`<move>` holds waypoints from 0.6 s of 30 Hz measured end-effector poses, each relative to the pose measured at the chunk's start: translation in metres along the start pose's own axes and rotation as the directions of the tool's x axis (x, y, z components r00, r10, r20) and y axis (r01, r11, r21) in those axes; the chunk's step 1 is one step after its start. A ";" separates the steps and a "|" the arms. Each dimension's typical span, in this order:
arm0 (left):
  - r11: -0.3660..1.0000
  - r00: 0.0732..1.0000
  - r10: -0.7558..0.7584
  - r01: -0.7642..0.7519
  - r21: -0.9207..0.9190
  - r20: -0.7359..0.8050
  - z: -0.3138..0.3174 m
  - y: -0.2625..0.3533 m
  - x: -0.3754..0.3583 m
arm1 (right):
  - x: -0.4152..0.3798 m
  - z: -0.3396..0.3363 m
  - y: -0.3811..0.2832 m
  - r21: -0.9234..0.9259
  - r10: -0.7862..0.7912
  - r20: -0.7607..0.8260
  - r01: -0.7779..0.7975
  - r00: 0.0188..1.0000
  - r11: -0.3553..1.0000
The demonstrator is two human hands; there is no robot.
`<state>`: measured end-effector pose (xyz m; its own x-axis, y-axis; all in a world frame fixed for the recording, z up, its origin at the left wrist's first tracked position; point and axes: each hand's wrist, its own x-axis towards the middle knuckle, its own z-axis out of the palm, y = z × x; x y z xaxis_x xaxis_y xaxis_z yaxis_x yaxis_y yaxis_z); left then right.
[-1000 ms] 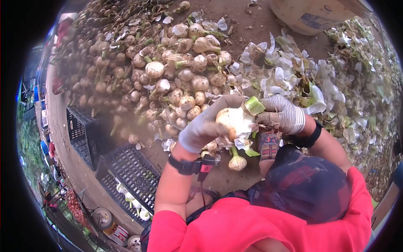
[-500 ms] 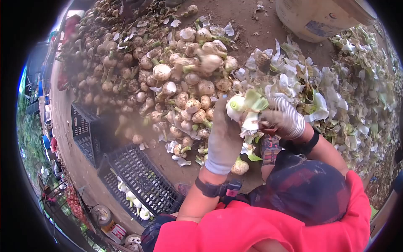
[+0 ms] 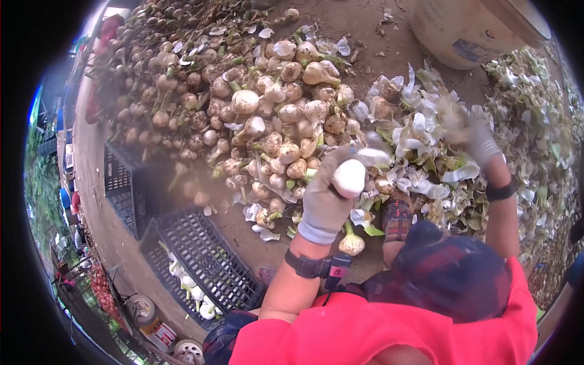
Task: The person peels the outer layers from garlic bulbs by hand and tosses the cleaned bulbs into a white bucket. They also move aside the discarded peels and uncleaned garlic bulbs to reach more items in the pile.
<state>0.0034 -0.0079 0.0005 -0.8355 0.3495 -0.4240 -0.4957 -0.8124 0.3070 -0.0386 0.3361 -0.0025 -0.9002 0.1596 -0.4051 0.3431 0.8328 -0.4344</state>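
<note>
My left hand [image 3: 322, 198], in a pale glove, is closed around a peeled white onion [image 3: 350, 178] whose pale, blurred stem points to the right. Out over the heap of stripped skins [image 3: 420, 146] is my right hand [image 3: 482, 139], also gloved; motion smears its fingers, and a blurred pale brown shape lies beside them. A large pile of unpeeled onions [image 3: 289, 152], dirty and with stems, spreads ahead of my left hand. One onion [image 3: 351, 243] with a green stem lies on the ground near my foot.
At lower left a black plastic crate [image 3: 210, 255] stands tilted, with peeled onions [image 3: 194, 295] beside it. Another dark crate [image 3: 118, 182] is behind it. A big tan bucket [image 3: 471, 36] stands at upper right. More skins [image 3: 523, 140] cover the ground on the right.
My right hand has moved away from the onion, out to the right over the skins. The onion in my left hand now shows a smooth white surface without the loose green layers.
</note>
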 end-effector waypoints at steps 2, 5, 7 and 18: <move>0.982 0.996 -0.002 0.018 0.186 -0.086 -0.002 -0.002 0.002 | -0.026 0.014 -0.045 -0.240 -0.285 -0.127 0.249 0.950 0.938; 0.706 0.997 0.062 -0.072 0.705 0.040 -0.008 -0.005 0.009 | -0.048 0.036 -0.105 0.311 -0.485 0.136 0.427 0.864 0.849; 0.648 0.989 0.101 -0.149 0.747 0.109 -0.007 -0.008 0.008 | -0.055 0.065 -0.118 0.414 -0.599 0.167 0.496 0.783 0.763; 0.856 0.967 -0.149 0.022 -0.517 -0.206 -0.036 -0.023 0.013 | -0.034 0.079 -0.103 0.775 -0.751 0.147 -0.547 0.644 -0.317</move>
<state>0.0126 -0.0014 -0.0423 -0.6853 0.3632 -0.6312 -0.3197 -0.9288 -0.1873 -0.0221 0.2026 -0.0077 -0.7977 -0.6007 -0.0530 0.5913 -0.7619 -0.2643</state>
